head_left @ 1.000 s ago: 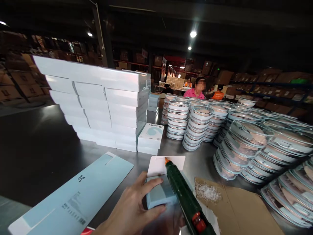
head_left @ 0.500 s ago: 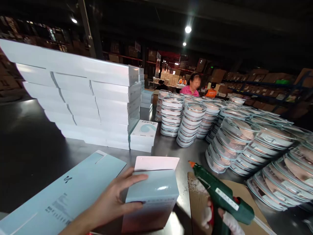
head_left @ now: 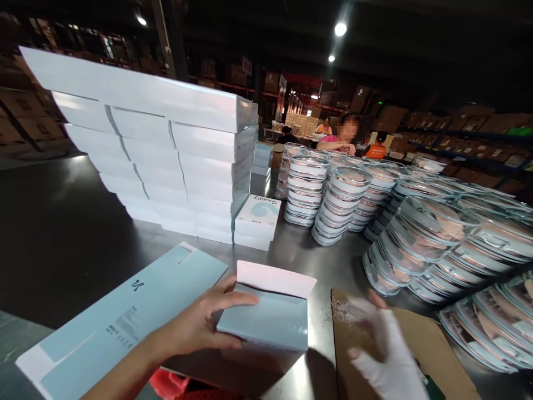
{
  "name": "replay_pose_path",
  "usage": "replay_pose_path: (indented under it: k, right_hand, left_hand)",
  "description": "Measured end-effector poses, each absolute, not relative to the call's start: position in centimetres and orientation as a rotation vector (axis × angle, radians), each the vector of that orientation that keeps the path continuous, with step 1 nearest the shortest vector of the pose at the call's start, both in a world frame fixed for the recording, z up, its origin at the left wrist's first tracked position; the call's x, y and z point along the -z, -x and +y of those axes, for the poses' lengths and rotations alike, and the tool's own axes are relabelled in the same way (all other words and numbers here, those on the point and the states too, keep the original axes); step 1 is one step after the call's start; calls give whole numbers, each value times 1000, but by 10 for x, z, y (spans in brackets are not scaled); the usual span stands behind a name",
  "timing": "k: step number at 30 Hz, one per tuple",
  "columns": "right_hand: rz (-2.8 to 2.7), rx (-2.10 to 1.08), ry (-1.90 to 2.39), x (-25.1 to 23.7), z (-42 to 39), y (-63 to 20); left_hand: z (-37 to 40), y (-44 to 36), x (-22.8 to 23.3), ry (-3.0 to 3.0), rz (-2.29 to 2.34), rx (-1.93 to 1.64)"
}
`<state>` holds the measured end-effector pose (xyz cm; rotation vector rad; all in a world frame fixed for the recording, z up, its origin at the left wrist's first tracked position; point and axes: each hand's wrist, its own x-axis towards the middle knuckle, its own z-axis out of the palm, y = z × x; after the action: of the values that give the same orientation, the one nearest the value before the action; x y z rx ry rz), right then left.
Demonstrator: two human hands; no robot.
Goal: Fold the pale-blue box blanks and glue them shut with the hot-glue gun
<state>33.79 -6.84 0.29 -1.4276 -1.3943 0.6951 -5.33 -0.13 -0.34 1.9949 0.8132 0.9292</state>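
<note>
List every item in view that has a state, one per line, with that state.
Pale blue cardboard box: white end flap open, held.
Left hand: grip on the box.
Right hand: white-gloved, open, empty, blurred, over the brown cardboard sheet.
Flat pale blue carton blank: unfolded, lying flat.
White boxes: closed, stacked.
Clear round lidded containers: lidded, stacked.

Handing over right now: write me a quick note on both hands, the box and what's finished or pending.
Left hand: gripping the pale blue cardboard box, white flap open.
Right hand, white-gloved: empty, blurred, over the brown cardboard sheet.
Flat blue carton blank lies left; stacked white boxes behind.
Done: box formed. Left: flap not yet shut.
</note>
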Motion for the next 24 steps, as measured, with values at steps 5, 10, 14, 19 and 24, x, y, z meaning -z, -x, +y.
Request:
replay_pose_path:
  k: [5,10,14,19,24]
  right_hand:
    - [-1727,-736,1136,3,-42,-269]
    - [-2048,-498,992,7,-44,-261]
    - [-2200,-279,754,-2,-39,-241]
    - [-2286,-151,724,-10,-39,-232]
    - [-2017,-379,951,9,-48,-249]
  left_hand:
    - [-6,46,11,-2010,782,-1045]
    - [-10,39,34,-1926,692,-1349]
    - [-12,46,21,-2097,716,-1166]
    - [-13,49,-2,-2216,706,-956]
    - [-7,48,-1,-1772,850,-1129]
